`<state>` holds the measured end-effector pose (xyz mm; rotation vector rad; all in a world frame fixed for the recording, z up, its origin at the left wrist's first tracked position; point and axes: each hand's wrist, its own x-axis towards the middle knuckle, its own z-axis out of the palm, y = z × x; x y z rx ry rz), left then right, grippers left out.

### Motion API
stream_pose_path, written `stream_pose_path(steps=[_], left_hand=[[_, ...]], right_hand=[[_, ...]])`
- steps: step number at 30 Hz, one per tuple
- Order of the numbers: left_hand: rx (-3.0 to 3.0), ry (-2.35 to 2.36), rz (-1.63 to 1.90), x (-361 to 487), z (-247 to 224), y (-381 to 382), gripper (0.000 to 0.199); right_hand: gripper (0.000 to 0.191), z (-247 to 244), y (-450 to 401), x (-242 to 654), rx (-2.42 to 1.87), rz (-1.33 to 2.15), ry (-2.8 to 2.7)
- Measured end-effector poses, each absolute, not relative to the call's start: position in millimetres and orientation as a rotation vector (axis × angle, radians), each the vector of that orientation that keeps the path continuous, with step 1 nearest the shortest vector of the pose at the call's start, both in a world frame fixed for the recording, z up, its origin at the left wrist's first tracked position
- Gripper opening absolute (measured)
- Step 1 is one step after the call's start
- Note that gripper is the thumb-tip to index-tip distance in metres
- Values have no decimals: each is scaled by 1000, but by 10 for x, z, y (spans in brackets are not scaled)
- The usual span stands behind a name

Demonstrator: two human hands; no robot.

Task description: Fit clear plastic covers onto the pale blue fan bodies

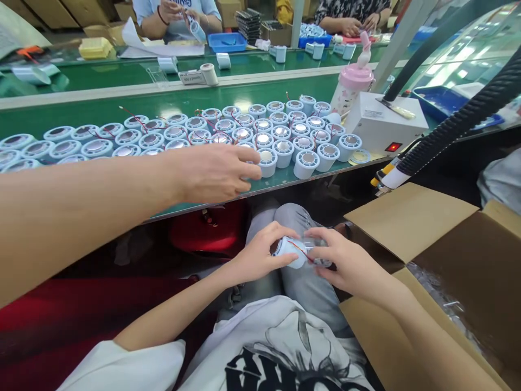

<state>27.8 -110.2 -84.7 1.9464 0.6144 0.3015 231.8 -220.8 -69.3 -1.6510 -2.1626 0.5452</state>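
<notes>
Above my lap, my left hand (266,251) is wrapped round a pale blue-white cylindrical housing (296,252) with thin red and yellow wires along its side. From the right, my right hand (340,255) grips a clear plastic cup-like piece (316,251) against the housing's end. The clear piece is slightly blurred, so how far it overlaps the housing is hard to tell. Rows of similar round housings (306,164) stand upright on the green table (280,182) in front of me, several with red wires sticking up.
Another person's arm (101,190) reaches in from the left over the housings. An open cardboard box (411,222) with clear plastic pieces is at my right. A white device (378,127), black hose (459,119) and pink-lidded cup (353,87) stand beyond. Two people work across the table.
</notes>
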Motion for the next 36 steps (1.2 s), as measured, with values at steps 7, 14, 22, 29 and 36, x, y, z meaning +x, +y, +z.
stream_pose_path(steps=[7,14,22,29,36], left_hand=[[1812,417,471,337,-975,-1029,60],[1929,368,464,343,-950,-969,55],[2199,464,337,336,-811,-1005,30],[2189,487,281,365,-740,-1008,34],[2035,411,400,323,-865,-919,63]], right_hand=[[12,-714,-2237,2337,-1464,796,-1798],[21,-904,-2380,2385,-1446,543,-1904],[30,-847,-2396,2386,-1510,530,-1916],[19,-774,-2286,2241,-1706,600,-1966],[9,-812,-2262,2270,-1602,575,-1851]])
